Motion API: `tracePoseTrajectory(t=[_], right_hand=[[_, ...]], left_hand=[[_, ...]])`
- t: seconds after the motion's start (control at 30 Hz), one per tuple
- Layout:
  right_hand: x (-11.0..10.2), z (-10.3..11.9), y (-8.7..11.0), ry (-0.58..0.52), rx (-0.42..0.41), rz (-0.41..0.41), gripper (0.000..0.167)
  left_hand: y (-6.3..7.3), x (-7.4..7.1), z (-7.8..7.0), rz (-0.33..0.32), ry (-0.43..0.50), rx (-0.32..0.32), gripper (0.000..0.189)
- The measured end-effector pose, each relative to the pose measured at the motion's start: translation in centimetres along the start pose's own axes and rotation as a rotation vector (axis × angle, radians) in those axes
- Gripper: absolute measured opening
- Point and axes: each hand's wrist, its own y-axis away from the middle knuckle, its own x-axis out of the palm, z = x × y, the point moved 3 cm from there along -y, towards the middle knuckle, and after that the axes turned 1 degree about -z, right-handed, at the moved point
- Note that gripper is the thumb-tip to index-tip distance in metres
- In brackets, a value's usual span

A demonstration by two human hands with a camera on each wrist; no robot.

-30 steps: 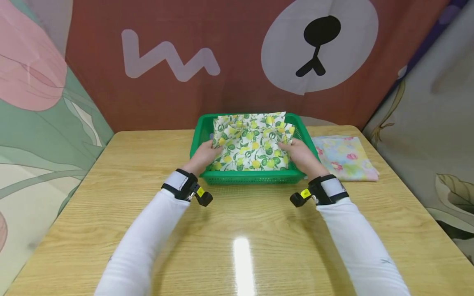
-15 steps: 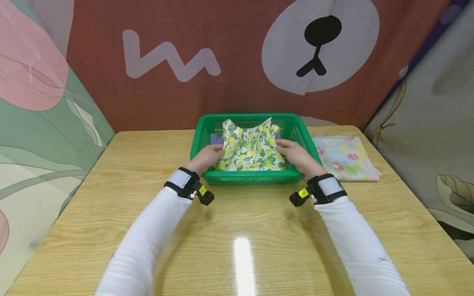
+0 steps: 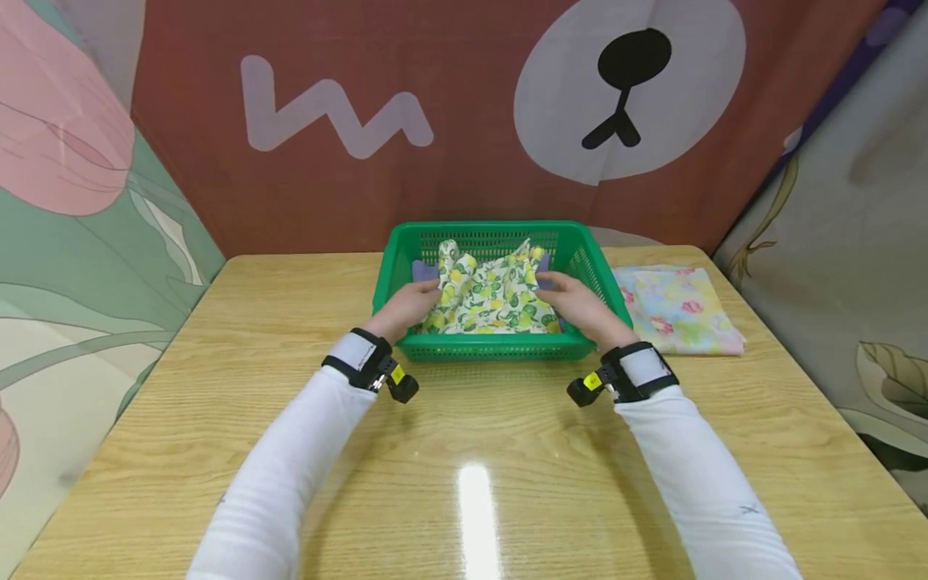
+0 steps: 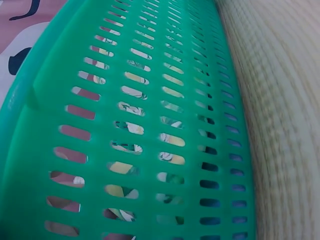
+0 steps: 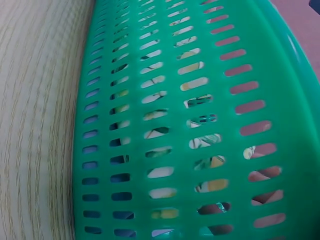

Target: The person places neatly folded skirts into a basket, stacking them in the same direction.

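Observation:
A white cloth with a lemon and green leaf print (image 3: pixel 496 294) lies rumpled in a green plastic basket (image 3: pixel 496 348), its left and right sides bunched up. My left hand (image 3: pixel 411 308) reaches over the basket's left side, its fingertips at the cloth's left edge. On the other side, my right hand (image 3: pixel 580 306) is at the cloth's right edge with thumb and fingers apart. Purple cloth (image 3: pixel 424 271) shows beneath the lemon cloth. Both wrist views are filled by the slotted basket wall (image 4: pixel 150 120), with bits of lemon print behind the slots; the fingers are mostly hidden there.
A folded pastel floral cloth (image 3: pixel 677 310) lies on the wooden table (image 3: pixel 471 435) right of the basket. Behind the table hangs a brown curtain (image 3: pixel 464 185) with a cartoon face. Patterned fabric stands on both sides.
The lemon cloth has sunk lower into the basket and crumpled inward, uncovering the basket's back wall and purple cloth. Both hands moved slightly inward, and the right fingers have loosened from the cloth.

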Motion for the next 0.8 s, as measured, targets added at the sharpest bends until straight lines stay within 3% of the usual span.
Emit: tracePoseTrajectory(t=[0.3,0.57,0.8], right_hand=[[0.05,0.11,-0.02,0.078,0.009,-0.058,0.058],[0.35,0.35,0.29,0.211,-0.029,-0.077,0.05],[0.58,0.33,0.27,0.35,-0.004,-0.08,0.05]], left_hand=[[0.07,-0.04,0.12,-0.021,-0.002,-0.059,0.066],[0.04,0.04,0.07,-0.004,-0.016,0.021,0.052],[0.25,-0.05,-0.05,-0.044,-0.016,-0.001,0.053]])
